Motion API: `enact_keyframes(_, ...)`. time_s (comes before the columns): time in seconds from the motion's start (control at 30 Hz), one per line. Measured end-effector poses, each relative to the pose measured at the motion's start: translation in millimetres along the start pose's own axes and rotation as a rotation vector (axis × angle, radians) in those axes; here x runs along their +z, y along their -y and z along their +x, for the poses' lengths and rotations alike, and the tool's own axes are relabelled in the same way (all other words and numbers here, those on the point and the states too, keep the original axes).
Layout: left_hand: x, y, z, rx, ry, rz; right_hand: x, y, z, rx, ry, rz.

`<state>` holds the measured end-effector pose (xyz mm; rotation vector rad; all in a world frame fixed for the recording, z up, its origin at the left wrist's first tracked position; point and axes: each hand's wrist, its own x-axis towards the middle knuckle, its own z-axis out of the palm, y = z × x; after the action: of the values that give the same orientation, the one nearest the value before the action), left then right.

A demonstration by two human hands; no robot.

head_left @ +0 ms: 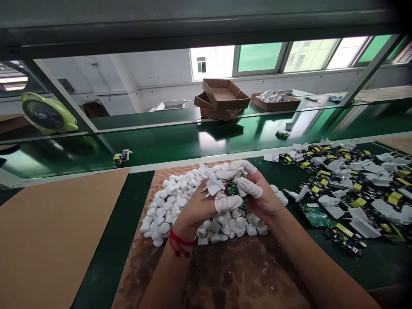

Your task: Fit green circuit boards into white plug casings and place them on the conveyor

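At the frame's centre, the left hand [209,206] and right hand [257,193], fingers in white coverings, together grasp a green circuit board [232,189] with a white plastic two-pin plug piece [214,186]. Upper right, a shallow brown cardboard tray [283,106] holds small white pieces [272,96]; beside it, brown cardboard trays [229,104] are stacked.

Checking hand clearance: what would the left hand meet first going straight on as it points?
Most likely the green circuit board at the left hand's fingers, with the right hand beyond it; depth there is hard to judge.
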<state>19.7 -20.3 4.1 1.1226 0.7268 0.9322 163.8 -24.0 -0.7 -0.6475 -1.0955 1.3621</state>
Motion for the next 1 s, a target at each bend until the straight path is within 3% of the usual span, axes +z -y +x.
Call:
enact_keyframes(0.07, -3.9, 3.7, -1.4, -0.062, -0.055, 0.023, -1.2, -0.1, 0.1, 0.005, 0.003, 0.034)
enact_keyframes(0.3, -5.3, 3.8, -3.8, -0.124, -0.033, 0.052, -3.4, -0.9, -0.2, 0.015, -0.01, 0.15)
enact_keyframes(0.87, -1.1, 0.3, -1.9, -0.009, 0.014, -0.038, -2.8, -4.6, -0.2, 0.045, -0.026, 0.213)
enact_keyframes(1.0, -3.0, 2.5, 2.7, 0.003, -0.05, -0.04, -2.9, -5.5, 0.2, 0.075, -0.05, 0.186)
